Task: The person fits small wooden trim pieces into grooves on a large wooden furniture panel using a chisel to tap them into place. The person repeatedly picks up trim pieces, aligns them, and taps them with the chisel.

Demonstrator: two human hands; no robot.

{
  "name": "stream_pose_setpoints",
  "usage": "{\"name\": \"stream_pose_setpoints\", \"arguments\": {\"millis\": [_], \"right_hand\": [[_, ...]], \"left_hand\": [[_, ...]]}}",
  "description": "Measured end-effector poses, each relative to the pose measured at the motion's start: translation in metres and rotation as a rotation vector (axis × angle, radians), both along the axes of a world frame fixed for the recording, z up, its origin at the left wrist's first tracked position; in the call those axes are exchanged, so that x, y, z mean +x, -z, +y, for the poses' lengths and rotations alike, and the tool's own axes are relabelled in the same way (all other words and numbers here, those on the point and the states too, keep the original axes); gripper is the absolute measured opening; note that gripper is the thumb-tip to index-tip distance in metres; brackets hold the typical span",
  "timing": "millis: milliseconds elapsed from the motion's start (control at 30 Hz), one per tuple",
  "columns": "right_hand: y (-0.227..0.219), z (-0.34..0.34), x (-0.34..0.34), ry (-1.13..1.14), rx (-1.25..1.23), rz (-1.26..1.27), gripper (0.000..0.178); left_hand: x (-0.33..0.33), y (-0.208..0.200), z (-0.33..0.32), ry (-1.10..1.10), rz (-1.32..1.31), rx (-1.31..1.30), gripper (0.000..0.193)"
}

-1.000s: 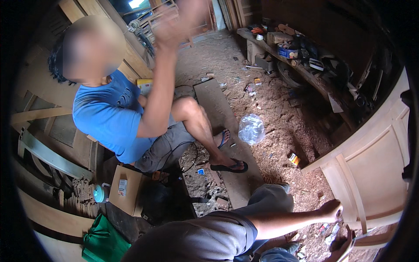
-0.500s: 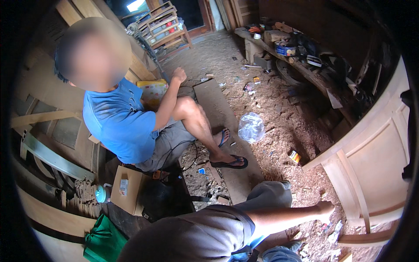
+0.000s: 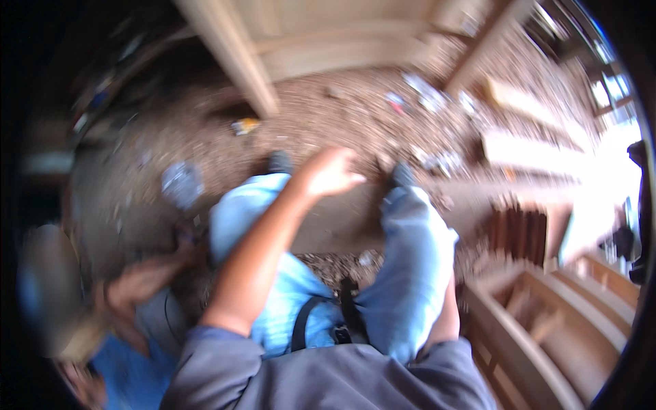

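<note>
My left hand [image 3: 331,174] hangs over the gap between my knees, above the board on the floor. Its fingers look loosely curled, blurred by motion, and I make out nothing in them. Past my right thigh my right forearm [image 3: 445,318] drops down. My right leg conceals the hand itself. I sit in blue jeans [image 3: 413,266], feet apart on the ground.
Ahead stands a pale wooden frame [image 3: 260,82] with legs. Shavings and litter cover the floor, including a clear plastic bag [image 3: 182,184]. Wooden furniture frames [image 3: 547,328] stand close at right, beside a dark ribbed stack [image 3: 519,232]. A person in blue [image 3: 130,369] sits at left.
The view has swung to the right, so the seated person and plastic bag now lie farther left. My jeans, right forearm and the wooden frames at right have come into view.
</note>
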State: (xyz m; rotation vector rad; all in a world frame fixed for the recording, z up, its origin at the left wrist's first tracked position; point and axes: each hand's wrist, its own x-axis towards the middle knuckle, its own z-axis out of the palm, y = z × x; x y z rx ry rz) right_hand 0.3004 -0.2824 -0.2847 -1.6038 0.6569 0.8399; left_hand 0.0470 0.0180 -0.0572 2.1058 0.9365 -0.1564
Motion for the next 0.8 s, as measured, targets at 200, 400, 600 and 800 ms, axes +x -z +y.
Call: {"name": "stream_pose_setpoints", "arguments": {"millis": [200, 400, 600, 800], "right_hand": [[0.075, -0.063, 0.033, 0.135, -0.199, 0.066, 0.043], [0.115, -0.069, 0.05, 0.198, -0.188, 0.083, 0.031], [0.142, -0.057, 0.067, 0.221, -0.182, -0.023, 0.022], [0.15, -0.055, 0.098, 0.193, -0.188, -0.092, 0.011]], "left_hand": [[0.017, -0.038, -0.031, 0.048, -0.019, 0.037, 0.044], [0.032, -0.044, -0.036, 0.048, 0.077, -0.06, 0.043], [0.031, -0.049, -0.04, 0.056, 0.19, -0.033, 0.043], [0.038, -0.053, -0.044, 0.068, 0.206, -0.055, 0.044]]}}
